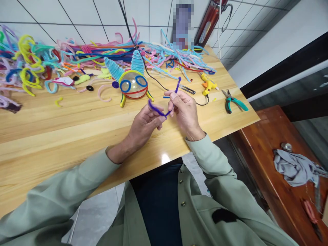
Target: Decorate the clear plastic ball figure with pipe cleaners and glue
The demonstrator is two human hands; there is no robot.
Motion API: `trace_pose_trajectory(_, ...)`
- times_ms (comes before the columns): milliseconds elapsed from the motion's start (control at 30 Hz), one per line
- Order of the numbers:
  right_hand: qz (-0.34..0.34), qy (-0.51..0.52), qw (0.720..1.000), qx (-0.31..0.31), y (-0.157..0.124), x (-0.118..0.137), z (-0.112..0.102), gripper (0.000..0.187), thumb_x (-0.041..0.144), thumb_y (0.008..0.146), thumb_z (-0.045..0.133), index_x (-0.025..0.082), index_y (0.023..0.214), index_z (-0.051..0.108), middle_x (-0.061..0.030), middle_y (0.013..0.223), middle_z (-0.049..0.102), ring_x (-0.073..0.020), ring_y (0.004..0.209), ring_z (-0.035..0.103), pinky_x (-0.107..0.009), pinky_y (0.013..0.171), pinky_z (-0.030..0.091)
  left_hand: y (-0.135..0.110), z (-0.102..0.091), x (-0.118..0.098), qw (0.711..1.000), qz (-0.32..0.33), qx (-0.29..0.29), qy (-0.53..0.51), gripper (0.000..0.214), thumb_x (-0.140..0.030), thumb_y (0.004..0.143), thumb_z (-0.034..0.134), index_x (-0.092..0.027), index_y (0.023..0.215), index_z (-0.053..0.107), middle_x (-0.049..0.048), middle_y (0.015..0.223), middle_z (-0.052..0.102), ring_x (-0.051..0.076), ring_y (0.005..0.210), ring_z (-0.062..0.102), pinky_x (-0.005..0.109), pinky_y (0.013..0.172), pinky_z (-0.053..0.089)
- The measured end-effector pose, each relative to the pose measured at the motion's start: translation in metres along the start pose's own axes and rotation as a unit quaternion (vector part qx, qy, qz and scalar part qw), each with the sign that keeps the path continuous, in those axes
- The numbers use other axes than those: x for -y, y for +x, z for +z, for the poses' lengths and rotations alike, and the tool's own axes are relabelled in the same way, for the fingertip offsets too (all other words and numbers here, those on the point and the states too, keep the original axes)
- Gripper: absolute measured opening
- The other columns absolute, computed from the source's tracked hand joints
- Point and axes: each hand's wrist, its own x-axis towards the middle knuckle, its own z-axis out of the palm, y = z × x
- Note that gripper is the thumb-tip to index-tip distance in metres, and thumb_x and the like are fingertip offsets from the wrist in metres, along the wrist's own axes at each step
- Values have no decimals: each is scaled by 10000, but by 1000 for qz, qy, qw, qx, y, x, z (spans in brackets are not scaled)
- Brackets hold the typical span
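Note:
Both hands hold a purple pipe cleaner (155, 109) above the front part of the wooden table. My left hand (145, 125) pinches it near a bend in its middle. My right hand (185, 109) grips the other stretch between thumb and fingers, and its tip sticks up past them. Just beyond my hands stands a clear round figure (133, 84) with blue fuzzy ears, blue eye rings, a red band and yellow-and-dark legs. A purple ball of pipe cleaner (115, 84) sits at its left side. Small snips (187, 89) lie behind my right hand.
A pile of coloured pipe cleaners (102, 56) runs along the tiled wall. To the right are a yellow glue gun (209, 85) with its cord and teal-handled pliers (234, 102). A red thermos (208, 24) stands behind. A lower brown bench (269, 136) holds a grey cloth (294, 167).

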Motion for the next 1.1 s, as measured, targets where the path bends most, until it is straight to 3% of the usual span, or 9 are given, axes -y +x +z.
trace_pose_trajectory(267,9,-15,999,-37,-5,0,3,417,657,957,802,257,1067,767,58,695,613,-102,582,566,-232,552,477,0,1,6,999,-30,-25,-10,308,-255,778,941,-225,941,682,-16,806,673,130,720,567,241,624,453)
trace_pose_trajectory(500,4,-15,999,-37,-4,-1,5,326,579,996,789,262,1063,763,62,688,575,-93,573,556,-223,540,447,-3,4,4,998,-53,17,-27,316,-309,778,957,-211,948,709,-26,790,654,101,617,534,247,574,441)
trace_pose_trajectory(733,41,19,999,-13,6,-3,1,386,592,972,816,216,1041,765,88,634,555,-69,496,495,-203,476,424,-7,6,-5,994,-74,19,-84,358,-375,772,995,-213,948,729,-44,725,644,71,525,479,242,541,404)
trace_pose_trajectory(867,47,20,999,1,6,-2,-1,373,580,983,814,216,1041,757,85,640,557,-75,510,509,-208,497,451,-8,1,-4,999,-24,35,5,261,-383,850,946,-211,947,775,-7,769,671,101,579,511,263,555,414)
trace_pose_trajectory(967,16,-9,1000,7,3,-1,-2,408,627,1008,760,240,1137,750,40,774,651,-101,608,600,-231,571,527,-9,1,-7,993,51,-6,102,211,-325,882,915,-222,985,763,17,895,730,125,668,572,269,603,453)
trace_pose_trajectory(1033,-47,-58,997,1,-2,-1,-5,443,653,1018,724,267,1235,724,-18,981,726,-143,771,695,-273,665,595,-10,1,-10,978,105,-48,172,172,-252,892,889,-223,980,744,16,931,743,130,721,606,268,656,476)
trace_pose_trajectory(1100,-153,-146,977,-29,-9,-2,-9,470,644,1020,712,291,1328,682,-81,1244,722,-218,1044,747,-356,818,651,-10,0,-12,962,133,-78,226,109,-222,927,846,-219,966,745,-3,848,710,120,685,584,264,649,454)
